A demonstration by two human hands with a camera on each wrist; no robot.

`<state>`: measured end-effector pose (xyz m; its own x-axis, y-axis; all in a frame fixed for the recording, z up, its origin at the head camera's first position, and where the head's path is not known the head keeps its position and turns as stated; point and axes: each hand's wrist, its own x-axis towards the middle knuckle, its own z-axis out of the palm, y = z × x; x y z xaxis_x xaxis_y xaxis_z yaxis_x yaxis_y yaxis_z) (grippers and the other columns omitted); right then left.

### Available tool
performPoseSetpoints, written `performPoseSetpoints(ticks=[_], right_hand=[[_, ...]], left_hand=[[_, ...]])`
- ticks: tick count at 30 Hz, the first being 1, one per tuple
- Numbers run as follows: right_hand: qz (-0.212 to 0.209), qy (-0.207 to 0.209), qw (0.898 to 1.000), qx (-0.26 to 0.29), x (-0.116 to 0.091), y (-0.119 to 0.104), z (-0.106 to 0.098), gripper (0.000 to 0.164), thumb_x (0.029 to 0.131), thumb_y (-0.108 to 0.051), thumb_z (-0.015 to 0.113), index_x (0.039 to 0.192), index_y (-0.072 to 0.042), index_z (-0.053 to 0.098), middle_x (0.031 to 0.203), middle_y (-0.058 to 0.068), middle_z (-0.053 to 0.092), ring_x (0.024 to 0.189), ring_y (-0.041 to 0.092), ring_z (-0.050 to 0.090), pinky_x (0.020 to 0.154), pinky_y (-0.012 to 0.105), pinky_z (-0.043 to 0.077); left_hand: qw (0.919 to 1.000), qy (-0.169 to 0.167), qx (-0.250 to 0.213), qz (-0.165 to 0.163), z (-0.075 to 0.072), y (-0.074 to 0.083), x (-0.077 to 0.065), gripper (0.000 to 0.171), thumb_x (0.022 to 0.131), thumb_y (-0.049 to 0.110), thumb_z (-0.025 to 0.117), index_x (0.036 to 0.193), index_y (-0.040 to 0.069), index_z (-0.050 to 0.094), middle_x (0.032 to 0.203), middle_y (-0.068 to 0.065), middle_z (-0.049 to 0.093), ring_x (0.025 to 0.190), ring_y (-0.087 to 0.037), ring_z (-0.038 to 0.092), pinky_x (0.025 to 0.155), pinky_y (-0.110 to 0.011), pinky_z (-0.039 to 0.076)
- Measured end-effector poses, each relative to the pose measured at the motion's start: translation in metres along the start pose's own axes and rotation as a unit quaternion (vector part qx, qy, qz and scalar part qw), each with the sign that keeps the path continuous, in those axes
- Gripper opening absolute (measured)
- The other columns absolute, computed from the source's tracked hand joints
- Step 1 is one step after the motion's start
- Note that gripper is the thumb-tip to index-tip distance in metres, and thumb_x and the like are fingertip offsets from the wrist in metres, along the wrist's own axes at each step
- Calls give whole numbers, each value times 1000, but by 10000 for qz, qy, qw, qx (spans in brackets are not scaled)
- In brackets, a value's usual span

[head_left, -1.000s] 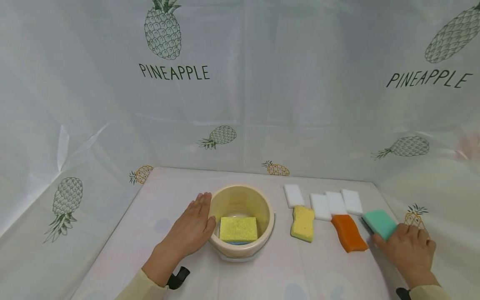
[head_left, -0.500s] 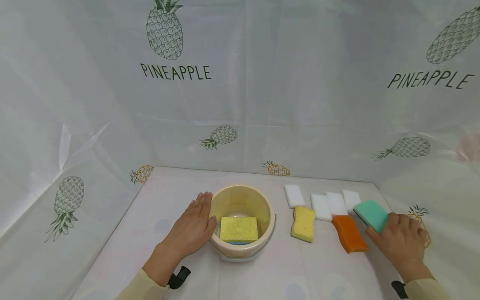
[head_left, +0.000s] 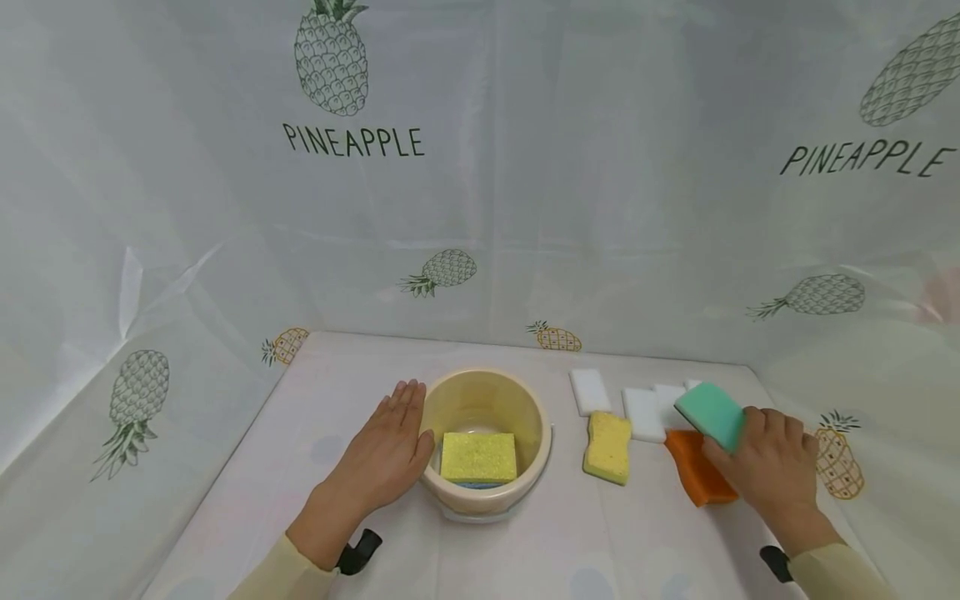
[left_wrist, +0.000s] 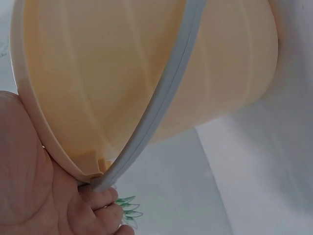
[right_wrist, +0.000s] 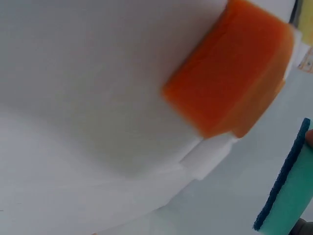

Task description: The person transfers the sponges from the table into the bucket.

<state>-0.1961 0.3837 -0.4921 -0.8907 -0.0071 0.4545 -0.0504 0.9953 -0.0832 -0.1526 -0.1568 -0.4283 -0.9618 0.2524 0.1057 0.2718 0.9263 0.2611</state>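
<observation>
My left hand (head_left: 378,457) lies with straight fingers against the left side of a cream bucket (head_left: 532,467); in the left wrist view its palm touches the rim beside the grey handle (left_wrist: 164,95). Inside the bucket, a yellow sponge (head_left: 478,457) rests on something blue. My right hand (head_left: 776,467) pinches a mint-green sponge (head_left: 712,415), raised above the table. The right wrist view shows this sponge's dark blue scouring layer (right_wrist: 283,176). Below the held sponge lies a wavy orange sponge (head_left: 697,475), partly covered by it in the head view.
A yellow sponge (head_left: 608,447) with pinched-in sides lies right of the bucket. Several white sponge blocks (head_left: 642,415) lie behind it, some partly hidden by the green sponge. A pineapple-printed sheet (head_left: 600,208) surrounds the table (head_left: 375,354) at the back and sides.
My right hand has lifted the mint-green sponge from the table's right edge and carried it left, over the orange sponge. The left hand and bucket have stayed put.
</observation>
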Motion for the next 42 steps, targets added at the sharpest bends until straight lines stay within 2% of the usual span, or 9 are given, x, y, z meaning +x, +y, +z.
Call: performPoseSetpoints(ticks=[4, 8, 13, 16, 20, 28, 34, 42], right_hand=[[-360, 421, 9985, -18, 7, -18, -1, 76, 76, -47, 79, 112, 16, 52, 108, 39, 56, 93, 56, 49, 65, 63, 40], [-572, 496, 9970, 150, 15, -40, -5, 79, 76, -45, 80, 118, 15, 51, 114, 37, 55, 100, 55, 47, 71, 65, 40], [-927, 781, 9919, 369, 25, -68, -9, 71, 77, -41, 71, 118, 13, 53, 114, 34, 57, 103, 54, 50, 74, 65, 42], [-1135, 861, 9887, 476, 30, -87, -13, 72, 77, -42, 71, 119, 12, 54, 114, 32, 59, 104, 52, 52, 75, 64, 43], [-1370, 837, 9849, 643, 38, -115, -21, 73, 76, -44, 75, 120, 12, 55, 114, 31, 59, 104, 50, 52, 77, 63, 44], [-1729, 740, 9774, 968, 58, -174, -40, 70, 80, -43, 74, 123, 9, 57, 118, 28, 61, 107, 47, 53, 83, 60, 45], [-2135, 605, 9671, 1241, 66, -214, -52, 68, 82, -45, 76, 124, 5, 59, 120, 23, 61, 109, 43, 54, 86, 56, 46], [-2710, 249, 9534, 1305, 68, -253, -53, 63, 82, -47, 75, 125, -2, 61, 120, 16, 62, 110, 36, 53, 87, 50, 45]], left_hand=[[10000, 56, 42, 32, -1, 1, 0, 67, 111, 32, 44, 163, -7, 27, 170, -24, 30, 161, -39, 23, 131, -54, 24], [9999, 52, 140, 21, -1, 1, 1, 68, 111, 33, 43, 163, -6, 28, 171, -23, 30, 161, -38, 23, 131, -54, 24], [9995, 25, 324, 59, -2, 0, 2, 68, 111, 36, 42, 163, -6, 28, 171, -24, 30, 162, -39, 23, 132, -54, 23], [9992, 2, 384, 119, -3, 0, 2, 69, 111, 37, 42, 163, -6, 29, 170, -24, 30, 161, -39, 23, 131, -54, 23], [9992, -17, 378, 156, -5, 0, 1, 69, 111, 37, 42, 162, -7, 30, 170, -25, 30, 161, -40, 23, 131, -55, 24], [9996, -51, 279, 13, -4, 1, 1, 68, 111, 35, 42, 163, -7, 27, 171, -24, 28, 162, -39, 21, 132, -55, 22], [9997, -99, 210, -59, -3, 1, 1, 69, 111, 35, 42, 164, -6, 26, 172, -23, 26, 162, -38, 19, 132, -54, 21], [9999, -51, 114, 8, -3, 2, 1, 68, 111, 34, 42, 164, -7, 27, 171, -24, 28, 162, -39, 22, 131, -55, 23]])
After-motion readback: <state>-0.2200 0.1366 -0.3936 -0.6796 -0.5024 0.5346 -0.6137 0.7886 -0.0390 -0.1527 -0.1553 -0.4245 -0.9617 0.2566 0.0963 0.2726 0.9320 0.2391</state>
